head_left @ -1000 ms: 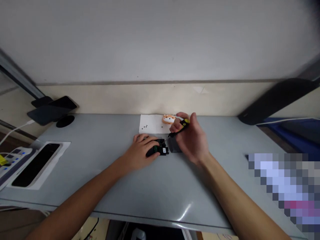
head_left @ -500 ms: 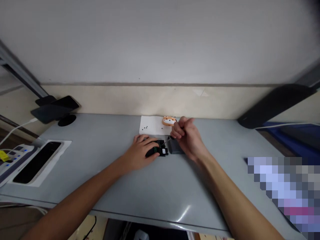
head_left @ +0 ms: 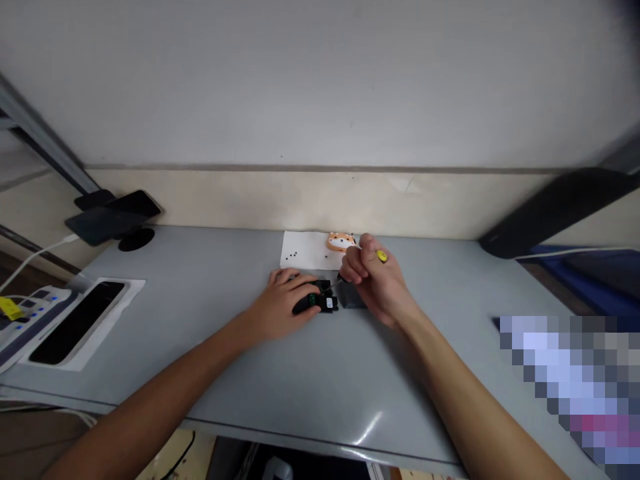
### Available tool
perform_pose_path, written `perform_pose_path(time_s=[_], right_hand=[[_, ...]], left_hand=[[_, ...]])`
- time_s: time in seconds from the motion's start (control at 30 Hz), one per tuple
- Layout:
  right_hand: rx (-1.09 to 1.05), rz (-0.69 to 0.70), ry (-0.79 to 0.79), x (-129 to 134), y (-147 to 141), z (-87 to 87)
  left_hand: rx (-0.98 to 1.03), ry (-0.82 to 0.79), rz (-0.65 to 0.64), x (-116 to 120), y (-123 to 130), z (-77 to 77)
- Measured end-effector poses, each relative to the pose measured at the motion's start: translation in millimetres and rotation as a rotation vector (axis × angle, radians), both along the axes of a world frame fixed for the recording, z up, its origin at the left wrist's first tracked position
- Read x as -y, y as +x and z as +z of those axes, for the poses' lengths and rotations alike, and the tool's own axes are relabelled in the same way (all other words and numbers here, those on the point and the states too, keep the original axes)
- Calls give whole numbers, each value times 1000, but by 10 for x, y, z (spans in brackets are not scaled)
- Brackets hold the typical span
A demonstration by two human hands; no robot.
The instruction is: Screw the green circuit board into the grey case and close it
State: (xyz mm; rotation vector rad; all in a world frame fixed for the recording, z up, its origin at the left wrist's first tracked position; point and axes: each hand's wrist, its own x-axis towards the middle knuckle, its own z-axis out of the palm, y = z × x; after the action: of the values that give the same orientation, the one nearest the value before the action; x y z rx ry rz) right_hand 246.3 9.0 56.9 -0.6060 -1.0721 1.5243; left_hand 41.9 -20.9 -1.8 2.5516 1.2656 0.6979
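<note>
My left hand (head_left: 279, 312) presses a small black device (head_left: 327, 304) against the desk, its fingers over the left part. A bit of green shows between the fingers, and a white label sits near the device's right end. My right hand (head_left: 376, 281) is closed around a screwdriver (head_left: 382, 256), whose yellow end cap pokes out above the fist. The thin shaft slants down to the left, its tip at the device. Partly under my right hand lies a dark flat piece (head_left: 351, 296). Several tiny dark screws (head_left: 292, 255) rest on white paper (head_left: 310, 243) behind the device.
An orange and white animal-face case (head_left: 341, 241) sits on the paper's right side. At left are a phone (head_left: 77, 321) on a white sheet, a power strip (head_left: 37, 313) and another phone on a stand (head_left: 117, 217). A dark upright panel (head_left: 555, 207) stands at right.
My right hand has turned slightly, so the screwdriver's yellow end cap now shows. The left hand keeps its hold on the device. The whole view has shifted a little.
</note>
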Motion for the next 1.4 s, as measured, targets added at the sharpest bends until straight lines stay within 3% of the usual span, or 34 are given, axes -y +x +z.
perform_pose_path(time_s=[0.13, 0.27, 0.47, 1.07, 1.2, 1.4], right_hand=[[0, -34, -9, -29, 7, 23], [-58, 19, -79, -36, 20, 44], [16, -60, 44, -31, 22, -23], [-20, -6, 1, 0, -20, -32], [26, -67, 35, -10, -36, -31], [-17, 32, -33, -17, -41, -12]], left_hand=[[3, -6, -1, 3, 0, 11], [5, 2, 1, 2, 2, 8], [9, 2, -6, -1, -1, -3], [7, -23, -14, 3, -2, 30], [6, -27, -6, 2, 3, 34], [27, -30, 7, -7, 7, 15]])
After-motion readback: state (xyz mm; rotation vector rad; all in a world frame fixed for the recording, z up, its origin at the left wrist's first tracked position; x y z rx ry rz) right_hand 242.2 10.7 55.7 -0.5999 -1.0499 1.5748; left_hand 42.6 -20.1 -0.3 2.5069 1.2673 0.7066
